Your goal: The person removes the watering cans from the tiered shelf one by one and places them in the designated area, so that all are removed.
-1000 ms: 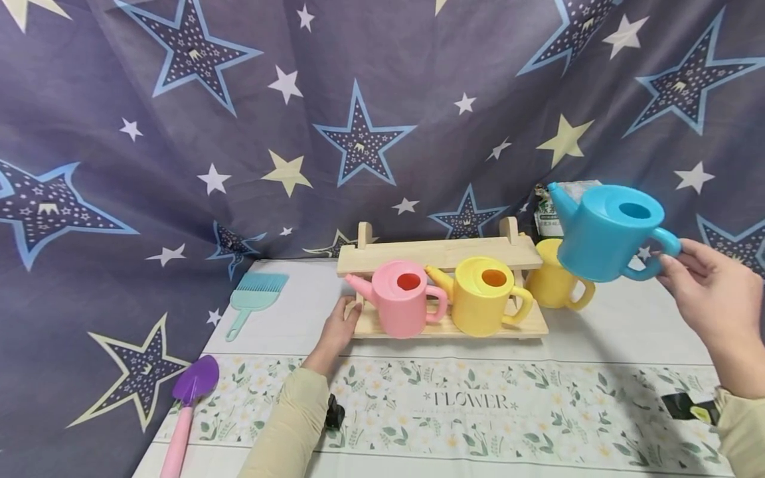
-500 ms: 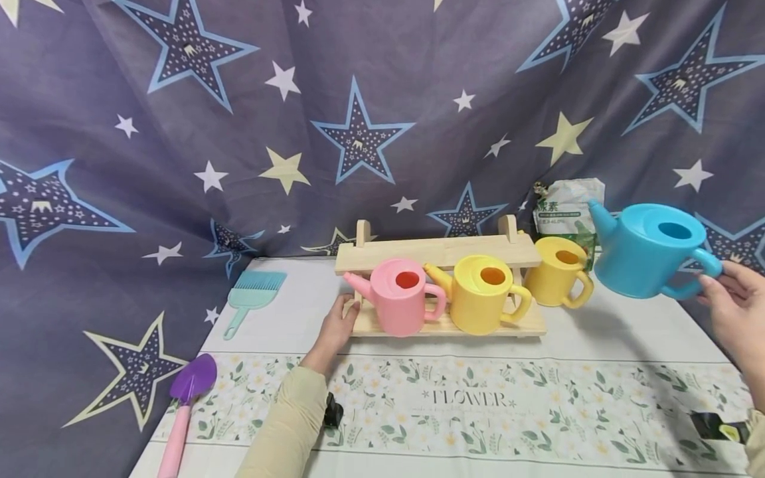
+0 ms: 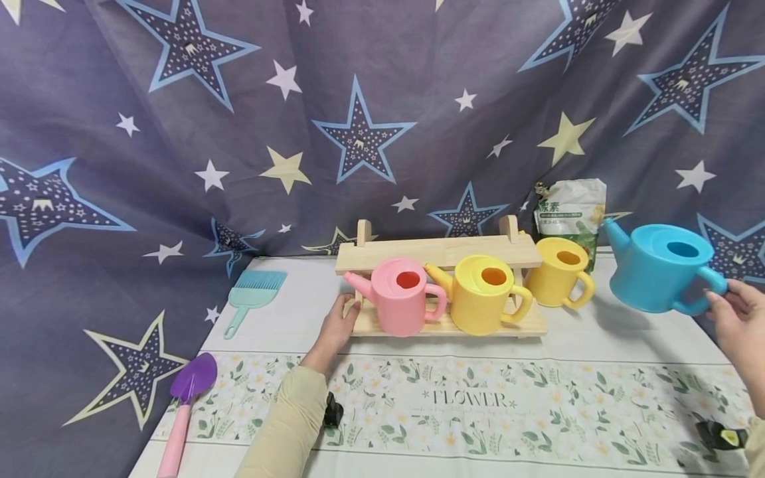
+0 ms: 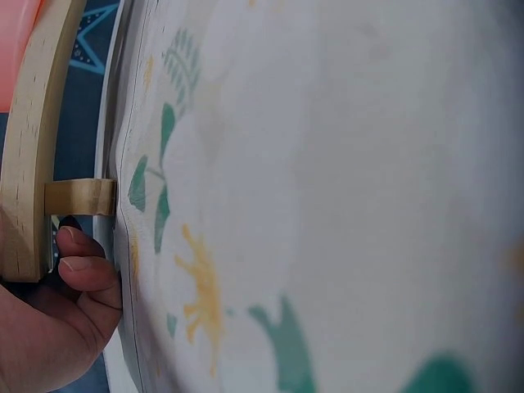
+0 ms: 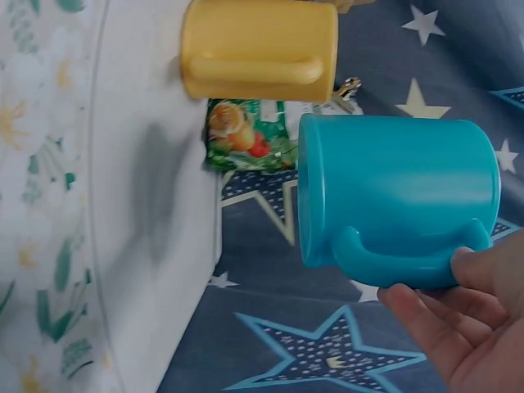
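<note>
A dark curtain [image 3: 406, 79] printed with white, yellow and blue-edged stars hangs behind the surface [image 3: 299, 285], whose pale cloth carries a floral band [image 3: 469, 425] lettered "FLOWER". At the left lies a mint-green brush [image 3: 257, 295], bristles toward the curtain. Nearer the front, along the left edge, is a purple-bladed, pink-handled trowel [image 3: 182, 417]. A white-and-green printed bag [image 3: 572, 202] stands at the back right.

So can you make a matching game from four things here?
Things
1. blue plastic watering can
2. mint-green flat brush
3. pink plastic watering can
4. pale two-tier wooden rack

Places
A. lying on the white-covered table
B. standing on the lower shelf
C. touched by the left grip
D. held in mid-air by the right grip

Pairs: 1-D, 2-A, 3-B, 4-C
</note>
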A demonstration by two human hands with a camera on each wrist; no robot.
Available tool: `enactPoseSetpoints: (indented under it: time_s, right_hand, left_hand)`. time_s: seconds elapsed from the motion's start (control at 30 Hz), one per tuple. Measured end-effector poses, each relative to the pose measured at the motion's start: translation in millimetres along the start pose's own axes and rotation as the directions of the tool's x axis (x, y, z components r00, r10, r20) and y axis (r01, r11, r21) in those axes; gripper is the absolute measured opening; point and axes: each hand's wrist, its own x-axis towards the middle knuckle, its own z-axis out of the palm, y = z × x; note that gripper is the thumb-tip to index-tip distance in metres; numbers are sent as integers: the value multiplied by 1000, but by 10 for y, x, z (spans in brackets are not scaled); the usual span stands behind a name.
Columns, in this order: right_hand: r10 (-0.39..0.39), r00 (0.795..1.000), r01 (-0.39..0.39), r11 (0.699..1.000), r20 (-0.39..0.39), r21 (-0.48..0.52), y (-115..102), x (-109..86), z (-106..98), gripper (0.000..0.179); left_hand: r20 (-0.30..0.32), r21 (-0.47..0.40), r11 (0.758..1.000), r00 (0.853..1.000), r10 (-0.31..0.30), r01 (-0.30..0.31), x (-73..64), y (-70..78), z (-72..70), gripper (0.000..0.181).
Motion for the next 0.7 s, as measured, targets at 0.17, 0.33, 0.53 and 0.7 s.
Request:
enactPoseSetpoints:
  time_s: [0.17,0.33,0.53,0.7]
  right_hand:
    - [-50,998,51,998,35,-24,97,11,51,37]
    - [-34,994,42,996,102,-79,142,36,122,40]
    - [-20,989,47,982,146,-182,202,76,218,42]
    - [34,987,-1,978,155,-208,250,96,319,44]
  left_hand:
    - [1,3,1000,1000,1,-1,4,-3,-2,51]
    - [-2,5,1000,1000,5,-5,7,-20,-6,52]
    - [-7,8,1000,1000,10,-10,10,-35,-5,53]
    - [-3,7,1000,1000,9,-9,12,-31,-3,52]
